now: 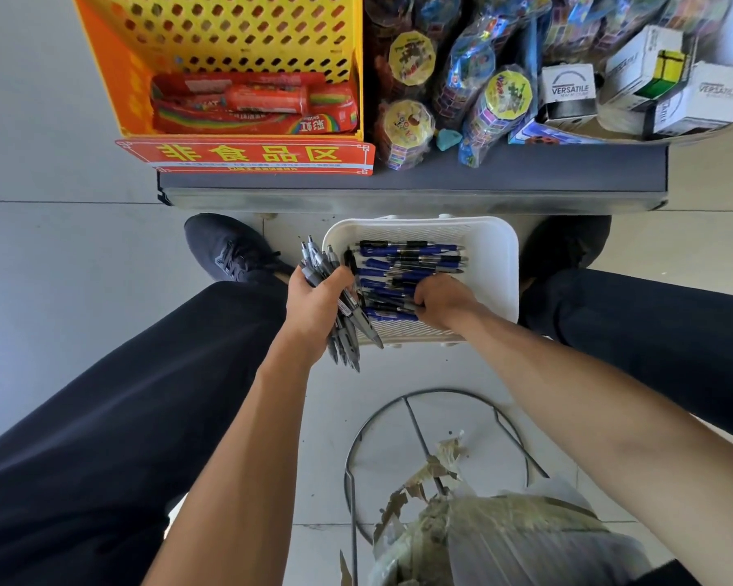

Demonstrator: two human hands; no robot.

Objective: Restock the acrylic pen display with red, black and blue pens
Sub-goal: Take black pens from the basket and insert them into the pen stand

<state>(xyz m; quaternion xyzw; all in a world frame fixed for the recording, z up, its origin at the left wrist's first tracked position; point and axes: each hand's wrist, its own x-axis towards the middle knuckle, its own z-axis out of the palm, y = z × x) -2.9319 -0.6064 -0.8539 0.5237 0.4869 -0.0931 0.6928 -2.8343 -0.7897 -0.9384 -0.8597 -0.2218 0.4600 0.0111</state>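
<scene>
A white perforated basket (489,264) stands on the floor between my feet and holds several blue pens (411,264) lying crosswise. My left hand (316,302) grips a bundle of black pens (348,327) at the basket's left edge, tips sticking out above and below the fist. My right hand (441,296) is inside the basket, fingers curled round pens near its lower left part. The acrylic pen display is not in view.
A dark shelf edge (411,184) runs across above the basket. On it stand a yellow perforated bin (238,31) with red packets, toy packs (475,78) and white boxes (568,93). A stool's metal ring (436,395) and worn seat lie below my arms. Dark-trousered legs flank the basket.
</scene>
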